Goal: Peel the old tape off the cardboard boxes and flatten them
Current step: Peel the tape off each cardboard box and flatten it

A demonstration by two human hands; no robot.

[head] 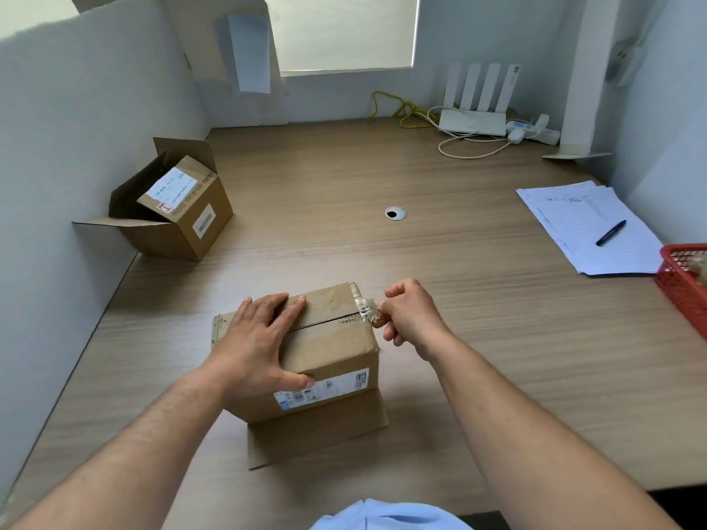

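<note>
A small brown cardboard box (336, 350) stands on the desk in front of me, its top seam split open and a white label on its near side. My left hand (264, 338) lies flat on the box's top left, thumb down the front face. My right hand (409, 315) pinches a crumpled strip of clear tape (368, 309) at the box's top right edge; the strip is still stuck to that corner. One bottom flap sticks out flat toward me. A second box (176, 208), flaps open and tilted, sits at the far left by the wall.
The wooden desk (459, 300) has a cable hole (395, 213) in the middle. A stack of papers with a black pen (611, 232) lies at the right, a red basket (685, 281) at the right edge. A white router (474, 120) and cables sit at the back.
</note>
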